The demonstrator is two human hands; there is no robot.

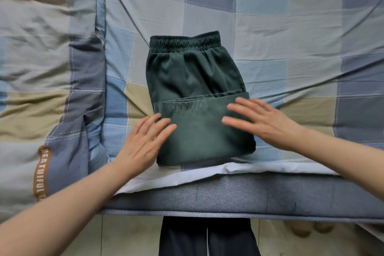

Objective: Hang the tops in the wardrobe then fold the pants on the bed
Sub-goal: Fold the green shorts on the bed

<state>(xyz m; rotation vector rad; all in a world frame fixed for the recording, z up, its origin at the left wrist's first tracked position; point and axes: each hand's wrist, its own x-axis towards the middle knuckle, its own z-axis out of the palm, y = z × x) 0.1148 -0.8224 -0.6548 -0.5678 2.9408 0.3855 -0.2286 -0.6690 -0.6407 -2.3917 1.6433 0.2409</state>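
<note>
Dark green pants (193,81) lie on the checked bed sheet (291,37), elastic waistband at the far end. The legs are folded up over the seat, forming a thick layer at the near end. My left hand (143,143) rests flat on the near left edge of the folded part, fingers apart. My right hand (261,122) lies flat on its right side, fingers spread over the fabric. Neither hand grips the cloth.
A checked quilt (47,68) with brown labels is bunched along the left. The grey mattress edge (228,195) runs across the front, with a white under-sheet (176,176) showing. Below it are a tiled floor and my dark trouser legs (207,237).
</note>
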